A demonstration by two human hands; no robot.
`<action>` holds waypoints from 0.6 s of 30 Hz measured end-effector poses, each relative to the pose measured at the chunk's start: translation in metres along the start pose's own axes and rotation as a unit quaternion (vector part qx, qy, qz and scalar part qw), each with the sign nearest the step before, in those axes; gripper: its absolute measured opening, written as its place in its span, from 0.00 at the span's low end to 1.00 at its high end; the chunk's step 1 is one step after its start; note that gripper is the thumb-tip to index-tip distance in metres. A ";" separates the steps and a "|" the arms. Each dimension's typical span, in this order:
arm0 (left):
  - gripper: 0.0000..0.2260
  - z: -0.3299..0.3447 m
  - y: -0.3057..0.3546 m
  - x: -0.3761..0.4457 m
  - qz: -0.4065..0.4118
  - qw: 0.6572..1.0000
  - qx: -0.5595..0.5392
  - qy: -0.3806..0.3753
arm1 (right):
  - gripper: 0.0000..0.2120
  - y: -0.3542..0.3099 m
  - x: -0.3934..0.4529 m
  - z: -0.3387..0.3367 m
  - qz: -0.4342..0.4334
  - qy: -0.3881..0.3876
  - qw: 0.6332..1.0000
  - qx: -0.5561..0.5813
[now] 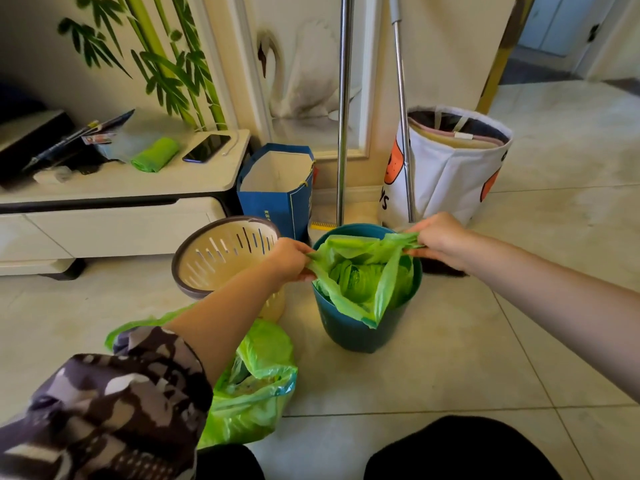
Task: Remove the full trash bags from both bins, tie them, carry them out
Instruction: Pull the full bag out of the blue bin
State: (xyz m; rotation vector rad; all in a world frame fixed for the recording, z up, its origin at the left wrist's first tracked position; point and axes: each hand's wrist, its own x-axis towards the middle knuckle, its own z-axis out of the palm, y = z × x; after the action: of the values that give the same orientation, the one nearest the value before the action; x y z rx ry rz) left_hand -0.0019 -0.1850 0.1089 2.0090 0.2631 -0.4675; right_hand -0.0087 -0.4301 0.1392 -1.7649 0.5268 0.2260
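Over the teal bin (360, 327), both hands' fingers pinch the green bag (363, 275) at opposite edges: left hand (289, 259), right hand (438, 240). A slotted cream bin (221, 258) tilts just left; another filled green bag (256, 382) lies on the floor.

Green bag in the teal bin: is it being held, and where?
Yes. Left hand and right hand each pinch opposite sides of the green bag's rim.

Tiled floor (485, 358), bamboo-painted wall (104, 46), low cabinet (114, 220)
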 end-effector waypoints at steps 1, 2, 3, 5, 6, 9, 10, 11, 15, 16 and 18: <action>0.10 -0.001 0.007 -0.001 0.005 1.000 -0.010 0.013 | 0.09 -0.008 0.000 0.000 -0.011 0.019 1.000 0.016; 0.10 -0.001 0.014 0.000 0.011 0.999 -0.037 0.025 | 0.08 -0.017 0.000 0.000 -0.025 0.030 0.999 0.028; 0.10 -0.003 0.023 0.000 0.022 0.997 -0.064 0.039 | 0.08 -0.025 0.000 -0.002 -0.042 0.041 0.998 0.038; 0.10 -0.008 0.040 -0.002 0.055 0.992 -0.101 0.056 | 0.09 -0.045 -0.004 -0.004 -0.074 0.045 0.994 0.061; 0.11 -0.011 0.048 -0.003 0.076 0.988 -0.119 0.061 | 0.09 -0.054 -0.007 -0.006 -0.091 0.044 0.992 0.071; 0.11 -0.022 0.067 -0.015 0.123 0.977 -0.159 0.068 | 0.10 -0.080 -0.022 -0.006 -0.140 0.043 0.986 0.085; 0.11 -0.026 0.073 -0.018 0.137 0.973 -0.171 0.070 | 0.11 -0.088 -0.023 -0.008 -0.152 0.048 0.982 0.099; 0.11 -0.030 0.078 -0.022 0.151 0.969 -0.180 0.074 | 0.12 -0.095 -0.025 -0.009 -0.164 0.053 0.978 0.114; 0.09 -0.040 0.087 -0.039 0.184 0.963 -0.183 0.075 | 0.13 -0.103 -0.041 -0.009 -0.201 0.071 0.972 0.094; 0.09 -0.043 0.095 -0.043 0.189 0.960 -0.191 0.074 | 0.13 -0.112 -0.043 -0.012 -0.218 0.073 0.967 0.107; 0.09 -0.055 0.107 -0.091 0.223 0.947 -0.216 0.087 | 0.14 -0.129 -0.092 -0.021 -0.256 0.078 0.955 0.125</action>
State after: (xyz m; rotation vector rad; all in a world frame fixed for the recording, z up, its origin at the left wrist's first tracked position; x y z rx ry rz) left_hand -0.0324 -0.1848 0.2565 1.6096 0.0073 0.0561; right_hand -0.0326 -0.4067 0.2952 -1.6141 0.1830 -0.3323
